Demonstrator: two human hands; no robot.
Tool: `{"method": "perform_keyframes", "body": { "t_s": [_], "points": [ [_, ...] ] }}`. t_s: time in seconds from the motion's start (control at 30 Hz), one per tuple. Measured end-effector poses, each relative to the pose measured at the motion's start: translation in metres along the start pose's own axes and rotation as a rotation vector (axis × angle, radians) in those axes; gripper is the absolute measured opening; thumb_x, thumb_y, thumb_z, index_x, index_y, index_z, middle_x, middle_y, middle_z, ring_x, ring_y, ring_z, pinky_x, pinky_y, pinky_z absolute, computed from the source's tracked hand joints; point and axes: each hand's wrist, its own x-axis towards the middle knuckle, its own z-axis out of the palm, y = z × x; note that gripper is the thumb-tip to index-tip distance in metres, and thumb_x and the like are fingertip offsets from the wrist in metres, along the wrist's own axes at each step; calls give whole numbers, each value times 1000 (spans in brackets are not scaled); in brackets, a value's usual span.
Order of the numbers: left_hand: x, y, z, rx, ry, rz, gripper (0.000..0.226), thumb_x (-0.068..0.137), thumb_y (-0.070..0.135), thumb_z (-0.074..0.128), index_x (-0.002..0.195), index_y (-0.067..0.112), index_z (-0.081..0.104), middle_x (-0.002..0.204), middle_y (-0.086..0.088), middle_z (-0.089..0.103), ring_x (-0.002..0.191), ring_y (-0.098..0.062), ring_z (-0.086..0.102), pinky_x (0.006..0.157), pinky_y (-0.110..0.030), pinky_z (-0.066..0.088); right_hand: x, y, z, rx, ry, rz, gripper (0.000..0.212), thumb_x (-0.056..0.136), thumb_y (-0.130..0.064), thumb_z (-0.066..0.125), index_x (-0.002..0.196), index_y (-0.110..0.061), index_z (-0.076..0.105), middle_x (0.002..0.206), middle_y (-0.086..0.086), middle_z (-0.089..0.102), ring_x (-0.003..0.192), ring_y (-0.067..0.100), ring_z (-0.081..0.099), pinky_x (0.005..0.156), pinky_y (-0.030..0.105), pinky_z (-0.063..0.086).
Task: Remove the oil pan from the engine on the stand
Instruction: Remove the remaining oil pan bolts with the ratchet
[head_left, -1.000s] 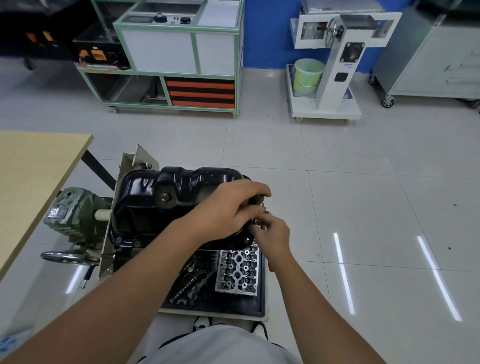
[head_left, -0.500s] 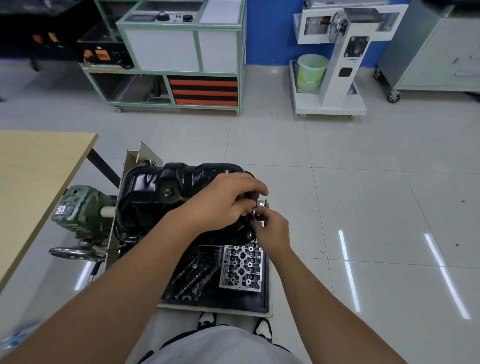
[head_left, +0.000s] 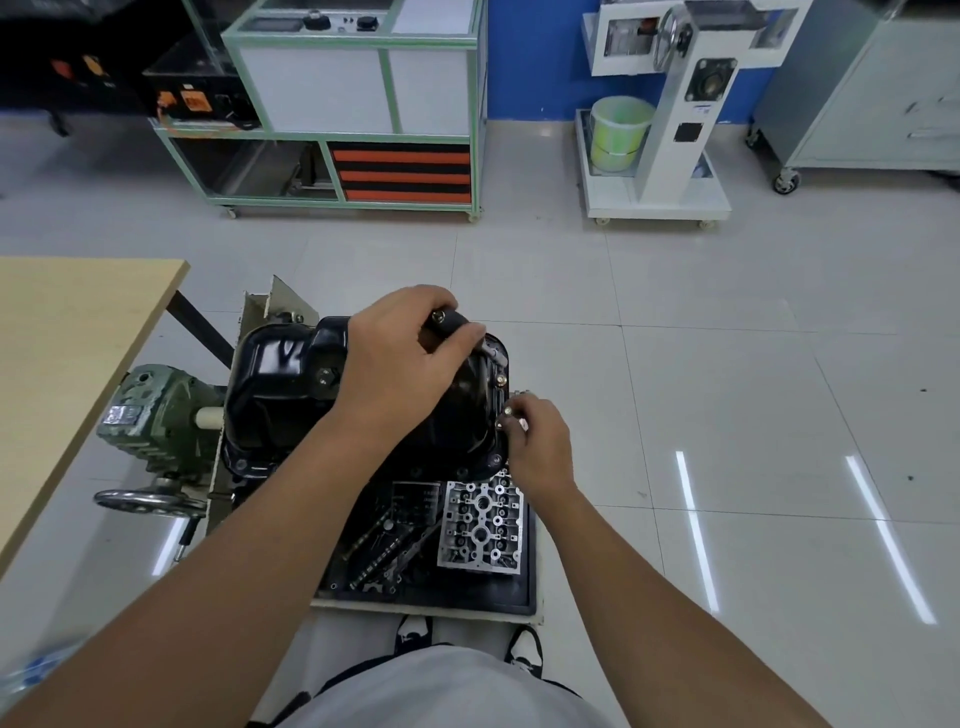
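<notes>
- The glossy black pressed-steel oil pan (head_left: 291, 384) sits on top of the upturned engine, which is clamped in the grey-green engine stand (head_left: 156, 410); the pan faces up, probably so its rim bolts can be reached from above.
- The left hand (head_left: 400, 364) is curled round a black-handled tool (head_left: 457, 319) with a small metal tip, held over the pan's far right corner, seemingly lined up for a rim bolt there.
- The right hand (head_left: 535, 441) pinches a small silvery bolt (head_left: 508, 411) at the pan's right flange, fingers bent close round it; it looks like a loosened fastener being taken out by finger.
- A brass-coloured bolt (head_left: 500, 380) stands in the flange between the two hands, so the pan is judged not yet free to lift.
- Below the engine, a black tray (head_left: 524, 587) on the stand's base holds a silver aluminium cylinder head (head_left: 480, 525) and dark shafts (head_left: 379, 545), likely parked there to keep removed parts together.
- A pale wooden tabletop (head_left: 62, 343) stands to the left, near the stand's handwheel (head_left: 145, 501).
- Risk: a bolt slipping from the fingers could drop into the tray's clutter.
</notes>
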Motion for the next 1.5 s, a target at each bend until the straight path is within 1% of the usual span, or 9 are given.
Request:
{"method": "perform_keyframes", "body": {
  "t_s": [0.07, 0.17, 0.3, 0.37, 0.53, 0.67, 1.23, 1.33, 1.5],
  "points": [
    [3, -2, 1, 10, -17, 26, 22, 83, 20, 86, 93, 5, 74, 84, -2, 71, 78, -10, 59, 76, -18, 47, 1, -7, -6, 285, 95, 141, 7, 100, -9, 62, 100, -16, 65, 98, 0, 65, 86, 16, 59, 76, 25, 48],
    [6, 0, 8, 41, -87, 40, 22, 82, 20, 86, 94, 5, 75, 85, -5, 73, 80, -19, 64, 78, -25, 48, 3, -13, -21, 927, 97, 485, 9, 102, -8, 55, 100, -15, 61, 92, 7, 63, 53, 14, 48, 46, 27, 42],
    [11, 3, 23, 75, -155, 53, 22, 83, 19, 85, 97, 5, 75, 85, -8, 72, 81, -26, 67, 79, -29, 49, 4, -13, -37, 1266, 26, 602, 8, 99, -8, 48, 93, -11, 54, 85, 9, 62, 51, 16, 39, 46, 27, 31],
    [15, 3, 31, 94, -205, 55, 24, 84, 20, 84, 101, 6, 76, 86, -8, 71, 82, -27, 66, 79, -25, 45, 6, -14, -40, 1320, 9, 618, 8, 94, -13, 53, 87, -11, 51, 78, 6, 56, 52, 16, 35, 46, 27, 29],
    [25, 5, 42, 104, -274, 66, 24, 85, 18, 82, 106, 7, 77, 85, -8, 66, 81, -27, 63, 78, -24, 41, 13, -19, -46, 1292, 19, 622, 47, 108, -40, 49, 68, -17, 44, 64, 1, 47, 44, 13, 28, 39, 23, 28],
    [31, 2, 41, 110, -269, 57, 22, 86, 17, 81, 106, 7, 78, 84, -7, 64, 79, -25, 60, 77, -25, 41, 15, -21, -51, 1262, -3, 635, 52, 106, -49, 50, 63, -21, 41, 61, 1, 44, 39, 12, 23, 37, 20, 25],
    [12, -10, 47, -51, -147, 18, 29, 77, 21, 90, 95, 3, 78, 77, -7, 66, 71, -18, 58, 71, -22, 45, 33, -73, -69, 1308, -3, 420, 50, 108, -48, 46, 69, -18, 51, 63, 2, 43, 37, 11, 25, 38, 20, 25],
    [6, -10, 51, -43, -157, 43, 27, 78, 15, 90, 95, -1, 77, 80, -12, 67, 72, -24, 61, 72, -28, 48, 34, -81, -71, 1346, -21, 400, 40, 111, -40, 44, 84, -12, 56, 65, 3, 49, 40, 10, 29, 38, 21, 27],
    [13, -16, 42, -24, -22, 25, 21, 78, 8, 88, 94, 0, 77, 83, -10, 71, 76, -21, 65, 77, -20, 47, 34, -83, -84, 1341, 23, 392, 25, 110, -22, 42, 91, -13, 53, 69, 4, 49, 43, 10, 30, 39, 20, 28]
  ]
}}
